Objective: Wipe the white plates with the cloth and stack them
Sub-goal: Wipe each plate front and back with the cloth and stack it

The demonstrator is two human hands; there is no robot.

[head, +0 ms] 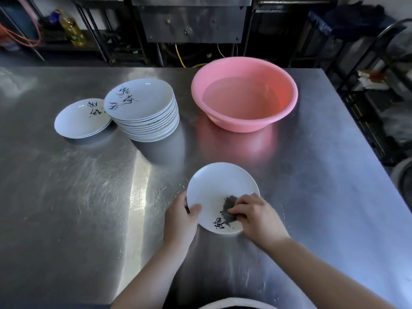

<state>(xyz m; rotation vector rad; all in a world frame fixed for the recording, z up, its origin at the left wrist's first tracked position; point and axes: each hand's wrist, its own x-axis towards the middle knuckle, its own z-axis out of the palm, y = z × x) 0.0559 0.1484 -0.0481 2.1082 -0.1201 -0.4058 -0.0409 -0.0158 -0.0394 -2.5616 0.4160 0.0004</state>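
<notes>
A white plate (217, 186) with black brush lettering lies tilted near the table's front middle. My left hand (181, 219) grips its left rim, thumb on the inside. My right hand (256, 216) presses a dark grey cloth (229, 208) onto the plate's lower right part. Further back on the left stands a tall stack of white plates (145, 110) with the same lettering. Beside it on the left lies a low stack of plates (81, 120).
A pink basin (244, 92) holding water sits behind the plate, at the back right of the steel table (78, 197). Water drops lie on the table by the plate. Metal racks and equipment stand beyond the table's far and right edges.
</notes>
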